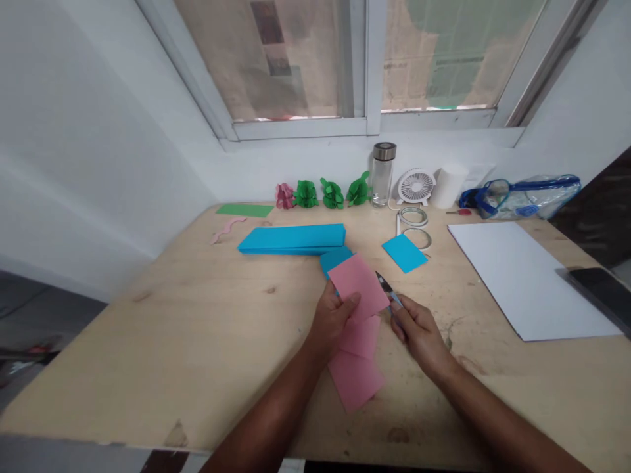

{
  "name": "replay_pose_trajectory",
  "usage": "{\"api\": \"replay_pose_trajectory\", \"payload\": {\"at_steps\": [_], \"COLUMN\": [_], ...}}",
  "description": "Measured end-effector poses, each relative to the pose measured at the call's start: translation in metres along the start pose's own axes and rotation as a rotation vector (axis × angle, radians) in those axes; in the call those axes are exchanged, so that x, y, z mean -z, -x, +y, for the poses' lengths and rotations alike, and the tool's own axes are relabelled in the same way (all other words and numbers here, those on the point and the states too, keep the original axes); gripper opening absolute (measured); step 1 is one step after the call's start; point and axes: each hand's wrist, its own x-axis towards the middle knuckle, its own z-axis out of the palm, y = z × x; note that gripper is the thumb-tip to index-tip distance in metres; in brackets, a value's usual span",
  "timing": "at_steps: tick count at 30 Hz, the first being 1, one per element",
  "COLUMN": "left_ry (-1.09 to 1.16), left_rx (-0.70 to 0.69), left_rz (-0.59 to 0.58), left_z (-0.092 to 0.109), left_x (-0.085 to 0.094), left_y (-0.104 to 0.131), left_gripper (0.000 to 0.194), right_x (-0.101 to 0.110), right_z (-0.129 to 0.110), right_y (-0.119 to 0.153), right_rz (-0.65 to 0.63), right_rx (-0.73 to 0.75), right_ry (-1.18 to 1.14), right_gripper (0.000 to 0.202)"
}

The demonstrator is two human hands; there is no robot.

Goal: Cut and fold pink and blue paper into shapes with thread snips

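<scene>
My left hand (332, 322) pinches a pink paper square (359, 284), thumb on top, at the middle of the table. In my right hand (417, 328) is a pair of scissors (385, 284), its dark blades pointing up and left beside the square's right edge. More pink paper pieces (355, 381) lie below the held square, partly overlapping. Behind the held square, a blue paper piece (335, 260) shows in part. Long blue paper strips (296, 238) lie beyond it, and a separate blue square (405, 253) rests to the right.
Green folded paper shapes (332, 194), a pink one (284, 196), a glass bottle (382, 176) and a small fan (417, 186) line the wall. White paper sheets (527, 282) and a dark phone (604, 292) are at right. A green strip (244, 210) lies back left.
</scene>
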Motion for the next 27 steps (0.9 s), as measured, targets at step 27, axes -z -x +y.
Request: {"api": "replay_pose_trajectory", "payload": {"at_steps": [27], "left_ry": [-0.201], "left_rx": [0.143], "left_rz": [0.058], "left_z": [0.008], "left_x": [0.005], "left_y": [0.004], "left_gripper": [0.03], "right_x": [0.004], "right_z": [0.009], "right_y": [0.0], "right_rz": [-0.003], "right_rx": [0.053], "right_ry": [0.105], "right_gripper": [0.045]}}
